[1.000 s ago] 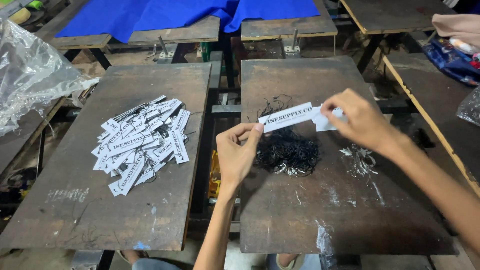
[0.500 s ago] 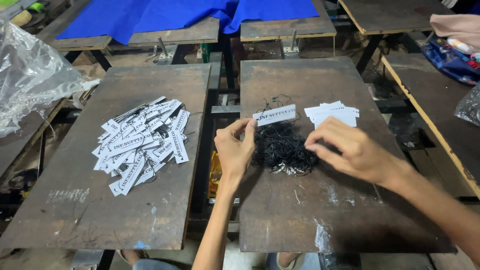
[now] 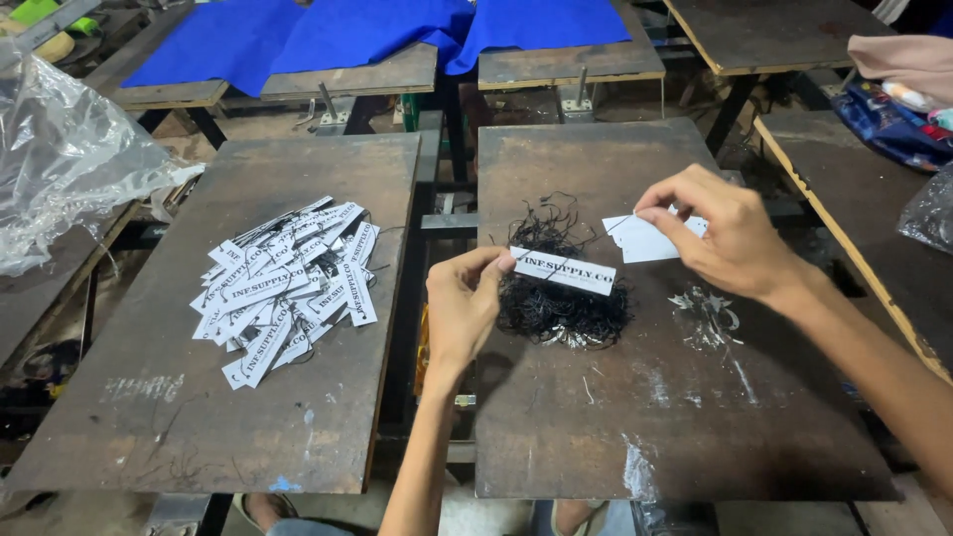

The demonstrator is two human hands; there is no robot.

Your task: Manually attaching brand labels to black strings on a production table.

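between the thumb and fingertips of the left hand (image 3: 462, 308) sits one end of a narrow white paper tag (image 3: 563, 271), pinched so the strip stands out level over the tangle of black strings (image 3: 561, 303) just beneath it. a little further off, the right hand (image 3: 725, 233) has its fingers closed together on a thin black thread that seems to run toward the tag; its grip is raised just over a small stack of white tags (image 3: 645, 238), which lies within easy reach of those fingers. both hands work above the right metal board (image 3: 695, 417). well apart, on the left board (image 3: 149, 417), lies a loose heap of tags (image 3: 283, 288), with a crumpled plastic sheet (image 3: 60, 159) beyond and blue cloth (image 3: 328, 30) on the far tables.
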